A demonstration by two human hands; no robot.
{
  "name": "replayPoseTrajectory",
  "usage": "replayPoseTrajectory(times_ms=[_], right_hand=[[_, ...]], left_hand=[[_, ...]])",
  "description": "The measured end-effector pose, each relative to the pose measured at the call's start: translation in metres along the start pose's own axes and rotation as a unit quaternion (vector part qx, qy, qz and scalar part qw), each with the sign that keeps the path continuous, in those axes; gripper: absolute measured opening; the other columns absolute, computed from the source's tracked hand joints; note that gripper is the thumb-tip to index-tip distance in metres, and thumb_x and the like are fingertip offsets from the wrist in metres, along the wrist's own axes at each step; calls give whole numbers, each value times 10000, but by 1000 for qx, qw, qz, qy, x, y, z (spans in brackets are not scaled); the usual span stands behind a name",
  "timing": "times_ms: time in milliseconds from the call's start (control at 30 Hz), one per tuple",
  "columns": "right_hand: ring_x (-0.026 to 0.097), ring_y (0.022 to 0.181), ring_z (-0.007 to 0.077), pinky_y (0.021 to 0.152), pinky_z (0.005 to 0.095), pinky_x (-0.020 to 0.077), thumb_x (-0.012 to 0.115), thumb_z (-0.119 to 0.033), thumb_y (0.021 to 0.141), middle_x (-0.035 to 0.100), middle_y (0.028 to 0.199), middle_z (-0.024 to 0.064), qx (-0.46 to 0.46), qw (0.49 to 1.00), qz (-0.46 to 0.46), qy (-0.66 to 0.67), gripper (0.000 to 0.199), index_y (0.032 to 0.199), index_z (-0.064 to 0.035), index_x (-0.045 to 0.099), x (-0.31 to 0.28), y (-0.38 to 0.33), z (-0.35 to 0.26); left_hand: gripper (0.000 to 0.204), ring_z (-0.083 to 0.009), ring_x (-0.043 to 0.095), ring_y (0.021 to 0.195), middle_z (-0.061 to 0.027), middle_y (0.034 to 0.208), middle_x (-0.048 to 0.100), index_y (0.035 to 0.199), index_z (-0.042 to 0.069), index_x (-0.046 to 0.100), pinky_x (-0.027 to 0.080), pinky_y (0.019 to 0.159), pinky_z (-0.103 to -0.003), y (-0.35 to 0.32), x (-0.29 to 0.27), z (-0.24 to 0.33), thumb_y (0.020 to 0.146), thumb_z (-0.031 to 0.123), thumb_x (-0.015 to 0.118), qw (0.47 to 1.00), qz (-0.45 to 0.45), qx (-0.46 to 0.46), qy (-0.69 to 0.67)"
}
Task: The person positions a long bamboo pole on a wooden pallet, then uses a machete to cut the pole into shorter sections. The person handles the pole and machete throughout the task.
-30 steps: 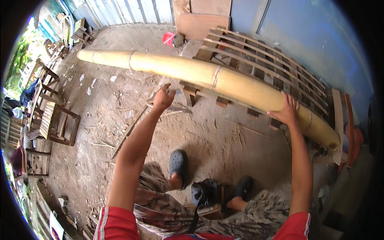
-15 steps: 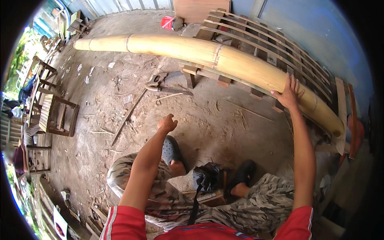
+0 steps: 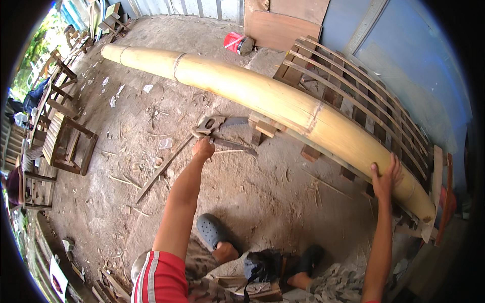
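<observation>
A thick, pale yellow bamboo pole [image 3: 247, 93] lies across a low slatted wooden rack, its far end reaching left. On its near right part rests my right hand [image 3: 387, 178], open, fingers spread over the curved surface. My left hand [image 3: 203, 148] reaches down to the dirt floor, fingers curled in at the handle end of a long dark blade [image 3: 233, 146]. The back of the hand hides whatever the fingers grip. Just beyond lies a handsaw [image 3: 211, 123], its blade running toward the rack. A long thin wooden strip [image 3: 164, 172] lies left of the hand.
The slatted rack [image 3: 348, 76] stands along a blue-grey wall [image 3: 409, 55]. A red can [image 3: 237, 44] lies near a plywood board [image 3: 288, 28]. Wooden stools [image 3: 70, 141] line the left side. A dark bag [image 3: 262, 265] sits between my feet. Scraps litter the floor.
My left hand has moved forward from above bare floor to the blade's handle end. My right hand stays on the bamboo. The view has shifted, with the bamboo now lower on the right.
</observation>
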State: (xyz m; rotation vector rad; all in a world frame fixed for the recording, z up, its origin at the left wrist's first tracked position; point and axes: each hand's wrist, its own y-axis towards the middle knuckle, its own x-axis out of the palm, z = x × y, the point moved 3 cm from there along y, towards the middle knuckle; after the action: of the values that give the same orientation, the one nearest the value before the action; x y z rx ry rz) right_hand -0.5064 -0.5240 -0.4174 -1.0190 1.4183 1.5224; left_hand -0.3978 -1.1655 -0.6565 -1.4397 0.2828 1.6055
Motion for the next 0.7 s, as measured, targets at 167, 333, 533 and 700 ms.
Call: replayPoseTrajectory(times_ms=[167,333,533,700], right_hand=[[266,1487,375,1151,705,126,550,-723,884,339,1571,173,-37,995,92,-19,942,1553,-104,309,7,-4,9],[308,1465,386,1140,692,169,464,-786,885,378,1546,179,-63,991,114,-11,971,1541,-82,333,4,-4,-8],[329,1453,392,1131,678,192,429,-783,905,403,1527,181,-74,988,135,-27,945,1528,-76,356,3,-2,2],[336,1446,395,1130,679,193,434,-769,913,409,1521,181,-68,988,136,-24,926,1524,-76,363,5,-2,-5]], left_hand=[[588,-318,392,1418,-102,1520,396,1466,123,435,403,1091,-521,56,19,1,905,219,583,995,44,31,82],[582,-295,370,1416,-108,1473,419,1465,85,409,337,1111,-511,81,30,-15,924,209,583,978,57,3,200],[519,-349,282,1471,-158,1565,344,1438,194,458,245,1155,-560,76,23,-7,934,219,580,980,42,53,186],[416,-373,188,1519,-196,1612,281,1322,197,587,168,1195,-579,76,28,-18,910,218,638,972,92,95,194]])
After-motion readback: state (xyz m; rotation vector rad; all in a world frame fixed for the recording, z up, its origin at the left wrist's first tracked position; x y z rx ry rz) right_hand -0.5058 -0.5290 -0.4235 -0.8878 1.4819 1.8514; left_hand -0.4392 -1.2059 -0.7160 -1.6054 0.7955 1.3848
